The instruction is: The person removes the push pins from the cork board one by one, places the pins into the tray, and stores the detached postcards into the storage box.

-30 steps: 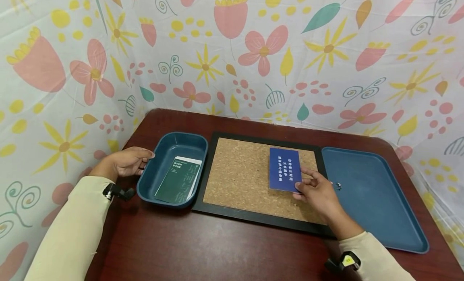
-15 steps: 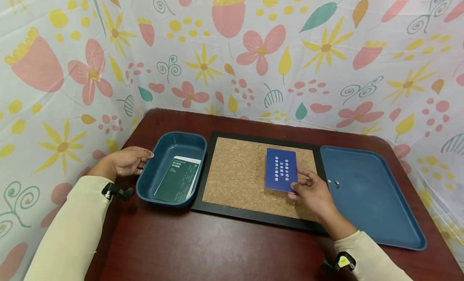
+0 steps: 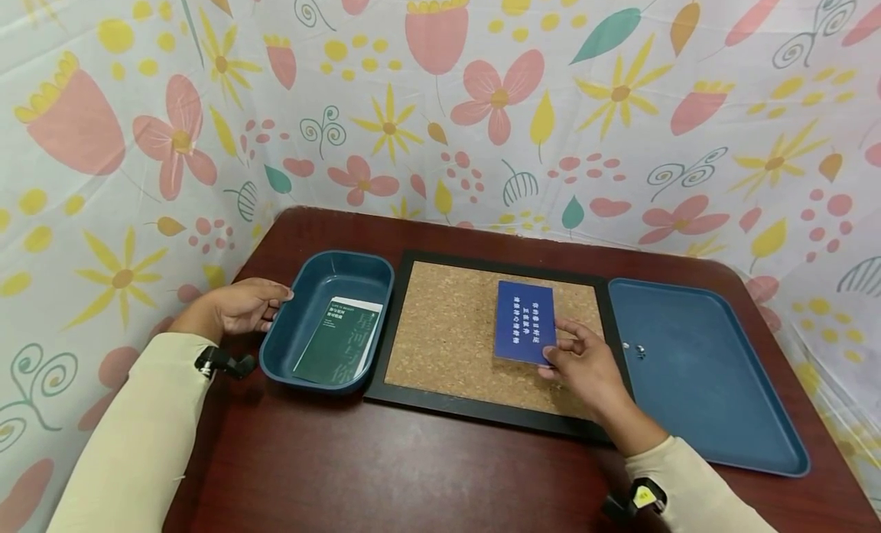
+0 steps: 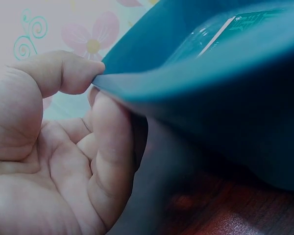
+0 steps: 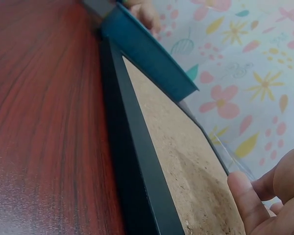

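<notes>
My left hand [image 3: 246,307] pinches the left rim of a deep blue plastic tub [image 3: 336,261]; in the left wrist view, thumb and curled forefinger meet on the rim [image 4: 137,85]. Inside the tub lie dark green cards [image 3: 333,342] with pale lettering and a white edge showing. A dark blue card [image 3: 525,323] with white Chinese characters is pinched at its right edge by my right hand [image 3: 581,365]. That card is over the right half of a black-framed cork board [image 3: 440,326]; whether it touches the cork is unclear. The right wrist view does not show the card.
Right of the board sits a shallow blue tray [image 3: 716,380], with small shiny metal pieces [image 3: 641,351] near its left edge, too small to identify. A dark red wooden table [image 3: 385,472] bears everything. Flowered cloth [image 3: 427,135] hangs behind and at the left.
My right hand has shifted a little to the left over the cork board, carrying the blue card. The left hand keeps its hold on the tub's rim.
</notes>
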`<action>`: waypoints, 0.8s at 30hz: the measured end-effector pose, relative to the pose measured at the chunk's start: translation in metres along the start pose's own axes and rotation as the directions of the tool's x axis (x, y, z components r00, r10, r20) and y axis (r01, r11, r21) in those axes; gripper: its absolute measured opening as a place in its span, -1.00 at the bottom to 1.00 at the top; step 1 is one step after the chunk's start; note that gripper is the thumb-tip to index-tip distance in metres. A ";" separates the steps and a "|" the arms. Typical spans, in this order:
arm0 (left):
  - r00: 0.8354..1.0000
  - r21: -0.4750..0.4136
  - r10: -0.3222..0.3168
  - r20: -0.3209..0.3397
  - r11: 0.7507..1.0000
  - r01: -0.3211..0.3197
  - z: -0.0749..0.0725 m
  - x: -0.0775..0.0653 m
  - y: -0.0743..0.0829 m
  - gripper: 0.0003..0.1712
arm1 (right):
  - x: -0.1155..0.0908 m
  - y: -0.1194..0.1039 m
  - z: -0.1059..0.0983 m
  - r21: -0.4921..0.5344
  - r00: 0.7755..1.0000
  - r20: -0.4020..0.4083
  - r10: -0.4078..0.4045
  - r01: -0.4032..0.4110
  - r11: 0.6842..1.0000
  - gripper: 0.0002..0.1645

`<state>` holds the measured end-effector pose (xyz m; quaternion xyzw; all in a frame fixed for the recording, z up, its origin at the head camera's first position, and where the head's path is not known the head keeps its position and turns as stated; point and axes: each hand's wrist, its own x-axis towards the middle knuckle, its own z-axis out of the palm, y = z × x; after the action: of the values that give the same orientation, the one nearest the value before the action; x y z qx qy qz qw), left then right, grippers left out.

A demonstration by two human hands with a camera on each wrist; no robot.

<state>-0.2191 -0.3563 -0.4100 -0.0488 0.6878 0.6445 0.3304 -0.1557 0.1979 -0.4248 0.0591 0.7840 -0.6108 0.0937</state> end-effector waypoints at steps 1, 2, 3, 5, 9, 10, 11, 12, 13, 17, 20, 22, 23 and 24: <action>1.000 -0.003 -0.002 -0.005 1.000 0.002 0.000 0.000 0.000 -0.84 | 0.000 0.000 0.001 0.001 1.000 -0.001 0.001 -0.001 1.000 -0.21; 1.000 -0.003 -0.003 -0.007 1.000 0.003 0.000 0.000 0.000 -0.84 | 0.000 -0.001 0.001 0.004 1.000 -0.003 0.002 -0.002 1.000 -0.21; 1.000 -0.003 -0.003 -0.009 1.000 0.003 0.000 0.000 0.000 -0.85 | 0.001 -0.001 0.002 0.006 1.000 -0.006 0.003 -0.003 1.000 -0.21; 1.000 -0.003 -0.002 -0.008 1.000 0.002 0.000 0.000 -0.001 -0.84 | 0.001 -0.001 0.003 0.014 1.000 -0.008 0.009 -0.009 1.000 -0.22; 1.000 -0.010 -0.004 -0.008 1.000 0.004 -0.001 0.001 -0.001 -0.84 | 0.001 -0.002 0.006 0.035 1.000 -0.001 0.012 -0.012 0.999 -0.23; 1.000 -0.010 -0.004 -0.008 1.000 0.004 0.000 0.001 -0.001 -0.84 | 0.001 -0.001 0.007 0.038 1.000 -0.002 0.013 -0.013 0.999 -0.23; 1.000 -0.012 -0.004 -0.008 1.000 0.004 0.000 0.000 -0.001 -0.84 | 0.001 -0.001 0.008 0.043 1.000 -0.002 0.015 -0.015 0.999 -0.23; 1.000 -0.011 -0.003 -0.009 1.000 0.003 0.000 0.000 -0.001 -0.84 | 0.001 -0.001 0.010 0.047 1.000 0.001 0.012 -0.012 0.999 -0.23; 1.000 -0.009 -0.003 -0.010 1.000 0.003 0.000 0.000 -0.001 -0.84 | 0.001 -0.001 0.011 0.055 1.000 0.002 0.010 -0.010 0.998 -0.23; 1.000 -0.005 -0.004 -0.015 1.000 0.003 0.000 0.000 -0.001 -0.85 | 0.000 -0.001 0.016 0.076 1.000 0.013 0.004 -0.005 0.997 -0.22; 1.000 -0.002 -0.004 -0.017 1.000 0.004 0.000 0.000 -0.001 -0.85 | -0.001 -0.002 0.019 0.078 1.000 0.015 -0.003 0.002 0.997 -0.22; 1.000 -0.003 -0.004 -0.018 1.000 0.004 0.000 0.000 -0.001 -0.85 | -0.001 -0.003 0.021 0.080 1.000 0.018 -0.007 0.006 0.997 -0.23; 1.000 -0.002 -0.004 -0.018 1.000 0.004 0.000 0.000 -0.001 -0.85 | -0.001 -0.003 0.022 0.084 1.000 0.020 -0.009 0.008 0.996 -0.23; 1.000 -0.001 -0.005 -0.017 1.000 0.005 0.000 0.000 -0.001 -0.85 | -0.001 -0.003 0.023 0.085 1.000 0.024 -0.011 0.009 0.996 -0.23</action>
<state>-0.2182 -0.3561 -0.4109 -0.0564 0.6901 0.6436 0.3261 -0.1532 0.1747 -0.4273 0.0517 0.7563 -0.6448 0.0976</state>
